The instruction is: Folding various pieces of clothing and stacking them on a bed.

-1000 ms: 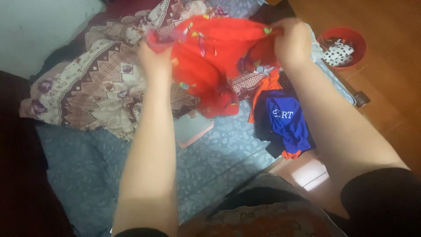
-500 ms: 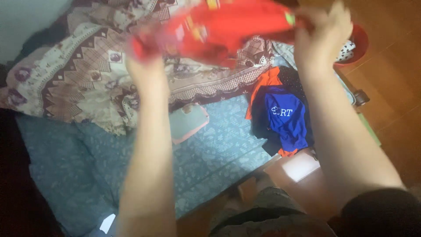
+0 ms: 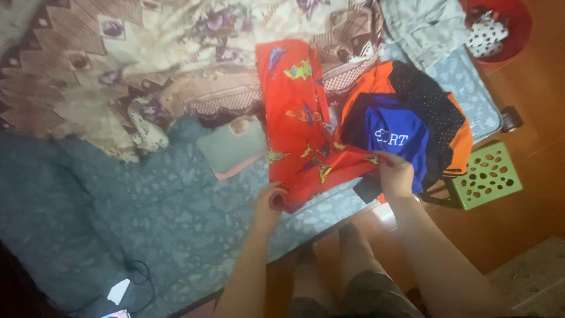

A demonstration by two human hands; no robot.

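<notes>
Bare blue bedspread lies open leftward; clothes pile and green stool crowd the right.

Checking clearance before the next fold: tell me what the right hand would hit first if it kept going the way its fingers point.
The right hand points up the bed, gripping the red garment. Straight ahead, it would probably meet the blue shirt first, though depth is unclear.
</notes>
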